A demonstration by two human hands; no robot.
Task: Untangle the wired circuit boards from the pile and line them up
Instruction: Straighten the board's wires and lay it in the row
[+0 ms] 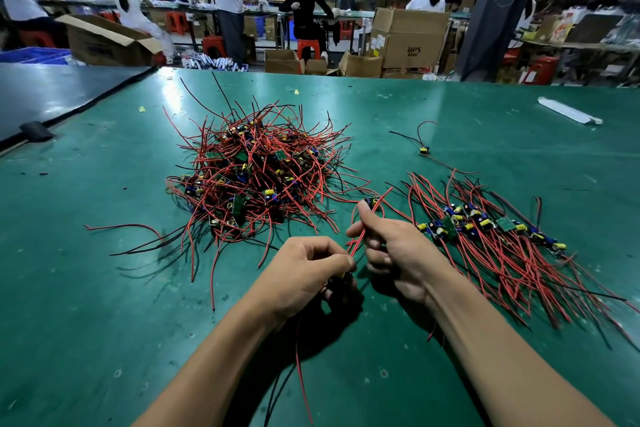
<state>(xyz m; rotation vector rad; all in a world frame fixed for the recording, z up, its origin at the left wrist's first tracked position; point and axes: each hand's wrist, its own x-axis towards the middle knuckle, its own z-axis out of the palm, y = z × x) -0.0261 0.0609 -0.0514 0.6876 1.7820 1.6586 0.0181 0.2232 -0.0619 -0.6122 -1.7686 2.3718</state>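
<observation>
A tangled pile of small circuit boards with red and black wires (252, 173) lies on the green table, ahead and slightly left. To the right, a row of lined-up boards (485, 225) lies with its wires fanned toward me. My right hand (391, 246) grips a bundle of red wires, and a small board (371, 202) shows just above its thumb. My left hand (308, 274) pinches the lower part of the same red wires and holds a dark part underneath. Loose wire ends (301, 374) hang below my left hand.
One lone wired board (423, 150) lies behind the row. A white strip (568, 110) rests at the far right of the green table (104, 288). A dark mat (52, 94) adjoins on the left. Cardboard boxes and seated workers fill the background.
</observation>
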